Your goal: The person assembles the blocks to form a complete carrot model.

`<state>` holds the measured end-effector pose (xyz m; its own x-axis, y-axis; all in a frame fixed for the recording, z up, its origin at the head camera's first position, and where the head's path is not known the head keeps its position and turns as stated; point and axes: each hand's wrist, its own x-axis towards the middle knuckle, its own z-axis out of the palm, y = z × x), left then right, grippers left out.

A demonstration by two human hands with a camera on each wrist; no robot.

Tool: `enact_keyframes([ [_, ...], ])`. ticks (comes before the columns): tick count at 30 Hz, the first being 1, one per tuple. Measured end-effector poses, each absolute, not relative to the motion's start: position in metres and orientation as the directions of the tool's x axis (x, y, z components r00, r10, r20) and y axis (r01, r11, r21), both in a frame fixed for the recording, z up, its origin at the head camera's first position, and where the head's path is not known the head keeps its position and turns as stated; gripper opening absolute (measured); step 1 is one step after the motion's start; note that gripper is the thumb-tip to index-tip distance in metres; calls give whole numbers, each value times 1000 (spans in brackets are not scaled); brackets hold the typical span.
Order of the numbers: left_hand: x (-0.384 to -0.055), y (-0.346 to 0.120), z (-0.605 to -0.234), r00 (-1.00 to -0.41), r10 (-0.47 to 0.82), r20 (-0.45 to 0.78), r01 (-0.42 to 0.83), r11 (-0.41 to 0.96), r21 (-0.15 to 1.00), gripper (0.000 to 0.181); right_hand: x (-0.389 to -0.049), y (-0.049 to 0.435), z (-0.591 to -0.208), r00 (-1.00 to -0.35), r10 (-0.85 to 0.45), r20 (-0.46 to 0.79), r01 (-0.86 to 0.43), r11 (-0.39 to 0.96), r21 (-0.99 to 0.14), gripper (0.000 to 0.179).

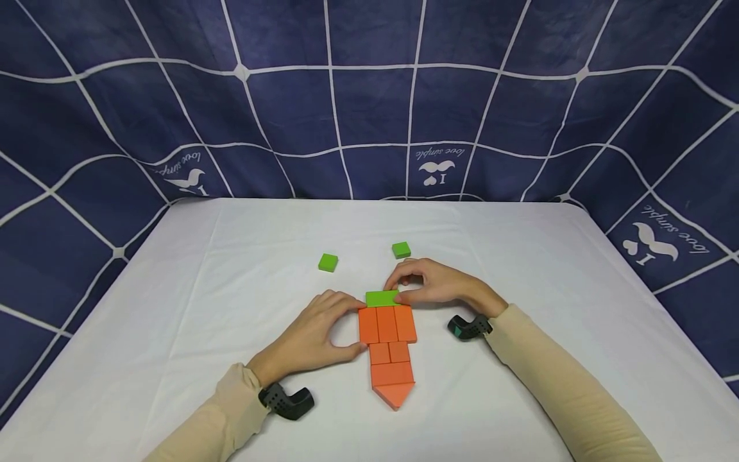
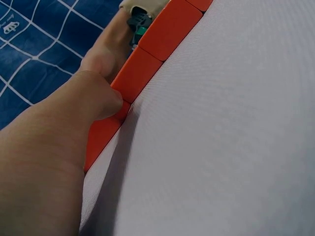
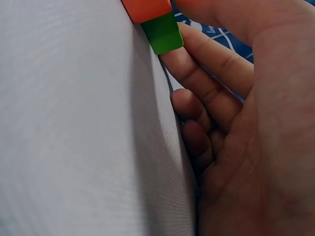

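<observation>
A green rectangular block [image 1: 381, 298] lies against the top of a row of three upright orange blocks [image 1: 387, 324]. My right hand [image 1: 435, 282] pinches its right end between thumb and fingers; the right wrist view shows the green end beside an orange block [image 3: 147, 7]. My left hand [image 1: 314, 333] spans the row's left side, index fingertip at its upper left corner and thumb at its lower left corner. The left thumb [image 2: 106, 101] presses close against the orange side in the left wrist view. Below the row, two small orange blocks [image 1: 389, 352] and a wider orange block [image 1: 392, 373] line up.
An orange triangular block [image 1: 394, 394] points toward me at the near end. Two small green blocks, a left one [image 1: 328, 262] and a right one [image 1: 401, 249], lie farther back on the white tablecloth [image 1: 231, 289]. A blue checked curtain [image 1: 369, 109] stands behind.
</observation>
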<state>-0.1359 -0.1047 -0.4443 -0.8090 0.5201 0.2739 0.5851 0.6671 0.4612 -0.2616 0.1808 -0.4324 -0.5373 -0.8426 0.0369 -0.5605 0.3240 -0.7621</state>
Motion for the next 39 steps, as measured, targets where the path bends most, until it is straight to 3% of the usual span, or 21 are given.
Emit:
enact_keyframes([
  [6,-136,-105,-445,-805,524,279,591,665,457,57,-260,180,-436,-569,-817,88,-557,304,-773,17],
  [16,-136,-105,-447,-801,526,287,597,664,450,58,-260,178,-446,-712,-625,321,-618,339,-709,14],
  [24,-137,-106,-446,-796,527,298,604,664,440,59,-267,178,-445,-736,-472,484,-673,442,-593,24],
  [30,-137,-106,-445,-800,524,293,598,660,454,58,-270,180,-446,-790,-407,459,-614,527,-588,36],
  [39,-137,-106,-444,-806,520,285,590,658,468,56,-268,179,-446,-821,-435,371,-570,577,-586,32],
])
